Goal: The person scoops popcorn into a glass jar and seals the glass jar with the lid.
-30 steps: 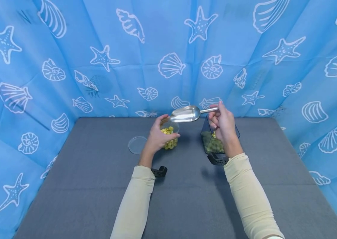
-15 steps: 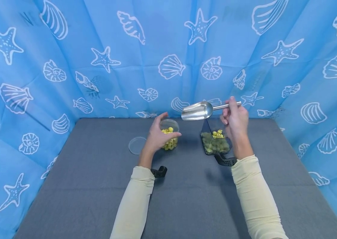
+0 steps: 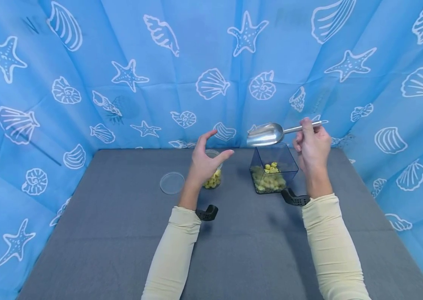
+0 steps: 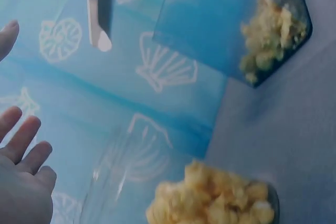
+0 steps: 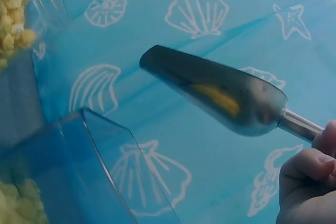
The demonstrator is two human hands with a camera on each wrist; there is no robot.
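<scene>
My right hand [image 3: 314, 149] grips the handle of a shiny metal scoop [image 3: 265, 134], raised above the rim of a clear, dark-tinted square container [image 3: 290, 170]. Yellow popcorn [image 3: 269, 179] covers that container's lower part. In the right wrist view the scoop's bowl [image 5: 210, 90] looks bare apart from a yellow reflection. My left hand [image 3: 203, 163], fingers and thumb spread, is raised in front of a round clear jar [image 3: 212, 181] and partly hides it. Popcorn [image 4: 210, 195] fills the jar's lower part in the left wrist view, where the hand is apart from the jar.
A round clear lid [image 3: 172, 183] lies flat on the grey cloth-covered table [image 3: 230, 258], left of the jar. Behind the table hangs a blue curtain [image 3: 181, 87] printed with shells and starfish. Black wrist mounts [image 3: 207, 213] extend below both hands.
My right hand has carried the scoop rightward from over the jar to over the square container. The left hand has let go of the jar and lifted slightly to the right.
</scene>
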